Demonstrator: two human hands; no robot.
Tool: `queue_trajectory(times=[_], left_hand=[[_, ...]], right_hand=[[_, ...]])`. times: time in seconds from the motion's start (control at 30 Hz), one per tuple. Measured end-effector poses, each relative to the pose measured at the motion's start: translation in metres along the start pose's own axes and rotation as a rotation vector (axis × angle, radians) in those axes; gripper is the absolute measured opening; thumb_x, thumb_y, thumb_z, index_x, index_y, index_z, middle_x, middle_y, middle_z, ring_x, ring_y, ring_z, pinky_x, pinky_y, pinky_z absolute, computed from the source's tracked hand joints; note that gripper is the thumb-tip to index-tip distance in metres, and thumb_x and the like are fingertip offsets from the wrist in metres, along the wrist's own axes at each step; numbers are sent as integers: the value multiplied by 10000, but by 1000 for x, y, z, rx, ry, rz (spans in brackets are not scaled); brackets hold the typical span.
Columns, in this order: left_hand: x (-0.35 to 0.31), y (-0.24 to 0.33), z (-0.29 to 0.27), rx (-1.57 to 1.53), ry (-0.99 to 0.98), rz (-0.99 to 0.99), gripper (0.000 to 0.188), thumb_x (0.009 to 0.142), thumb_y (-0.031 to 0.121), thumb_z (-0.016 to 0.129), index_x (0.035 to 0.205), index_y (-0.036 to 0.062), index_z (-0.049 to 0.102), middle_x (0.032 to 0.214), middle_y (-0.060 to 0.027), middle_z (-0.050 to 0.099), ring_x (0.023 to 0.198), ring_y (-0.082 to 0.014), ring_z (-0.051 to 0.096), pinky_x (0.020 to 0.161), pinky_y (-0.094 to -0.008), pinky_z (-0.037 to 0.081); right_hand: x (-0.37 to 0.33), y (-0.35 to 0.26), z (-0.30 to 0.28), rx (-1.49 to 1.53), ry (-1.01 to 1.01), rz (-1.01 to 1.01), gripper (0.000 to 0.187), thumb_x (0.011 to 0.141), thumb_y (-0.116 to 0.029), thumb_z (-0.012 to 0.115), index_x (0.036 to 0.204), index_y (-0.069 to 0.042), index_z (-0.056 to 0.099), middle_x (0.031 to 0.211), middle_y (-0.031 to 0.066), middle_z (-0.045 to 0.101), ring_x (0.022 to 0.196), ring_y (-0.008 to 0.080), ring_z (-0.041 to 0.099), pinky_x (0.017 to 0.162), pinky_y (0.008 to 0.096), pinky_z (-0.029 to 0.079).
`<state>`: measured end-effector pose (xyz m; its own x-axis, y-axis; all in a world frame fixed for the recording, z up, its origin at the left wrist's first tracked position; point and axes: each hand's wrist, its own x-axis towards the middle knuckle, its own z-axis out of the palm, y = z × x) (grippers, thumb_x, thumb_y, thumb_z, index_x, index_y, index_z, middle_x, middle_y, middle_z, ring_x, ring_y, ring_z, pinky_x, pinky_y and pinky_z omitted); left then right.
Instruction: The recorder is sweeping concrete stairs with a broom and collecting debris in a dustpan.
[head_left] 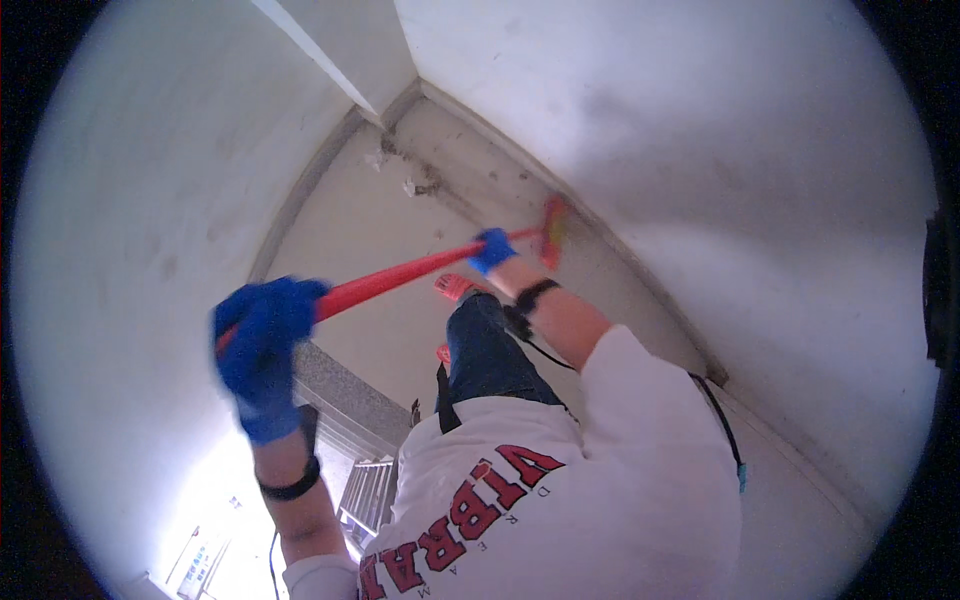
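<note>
A broom with a red handle (395, 279) slants across the view. My left hand (265, 340), in a blue glove, is wrapped round its upper end. Further down the handle, my right hand (491, 252) grips it, also blue-gloved. The broom head (553, 232), red with some yellow-green, is smeared by motion; it is low by the floor close to the right wall's base. Dark debris and white scraps (412, 187) lie on the pale floor, beyond the broom and to its left.
White walls (720, 150) rise on both sides and meet in a far corner, with a grey skirting (318, 165) at the base. My feet in red shoes (455, 287) stand near the broom. Behind me are a speckled stone edge (350, 395) and a metal railing (367, 490).
</note>
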<state>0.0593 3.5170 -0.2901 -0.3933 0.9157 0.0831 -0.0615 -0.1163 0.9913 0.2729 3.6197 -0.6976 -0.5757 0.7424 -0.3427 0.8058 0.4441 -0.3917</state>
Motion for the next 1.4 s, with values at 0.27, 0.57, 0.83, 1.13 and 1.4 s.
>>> queue_trajectory(times=[0.27,0.57,0.83,1.13,1.4], left_hand=[[0,77,-27,534,694,303,230,728,161,367,545,22,374,462,-74,353,459,-180,389,555,-348,354],[-20,4,-26,-314,269,-124,178,671,155,412,573,14,457,557,-101,457,518,-202,451,613,-360,398],[-2,19,-42,-177,310,-15,206,682,115,416,500,18,406,488,-70,399,486,-180,411,646,-355,375],[-40,64,-65,244,832,262,126,652,11,457,526,16,449,510,-85,461,459,-160,455,488,-277,401],[-82,80,-132,1284,885,-54,128,658,12,432,534,41,421,481,-18,406,445,-149,420,463,-246,374]], right_hand=[[62,-145,-57,890,223,-21,93,602,-59,490,521,-77,449,509,59,462,488,134,429,446,289,337],[-50,-32,-52,374,-178,52,165,609,-129,486,459,-67,459,436,45,464,447,142,452,433,302,344],[79,-89,-64,72,-367,-216,97,581,-124,522,495,-82,503,478,79,492,501,165,507,458,309,375],[107,-179,-86,585,-245,-303,106,588,-7,531,673,-51,485,614,59,519,569,145,504,504,265,403],[-27,-148,-125,578,-668,-351,138,638,-16,497,774,3,477,704,104,531,717,156,520,615,276,427]])
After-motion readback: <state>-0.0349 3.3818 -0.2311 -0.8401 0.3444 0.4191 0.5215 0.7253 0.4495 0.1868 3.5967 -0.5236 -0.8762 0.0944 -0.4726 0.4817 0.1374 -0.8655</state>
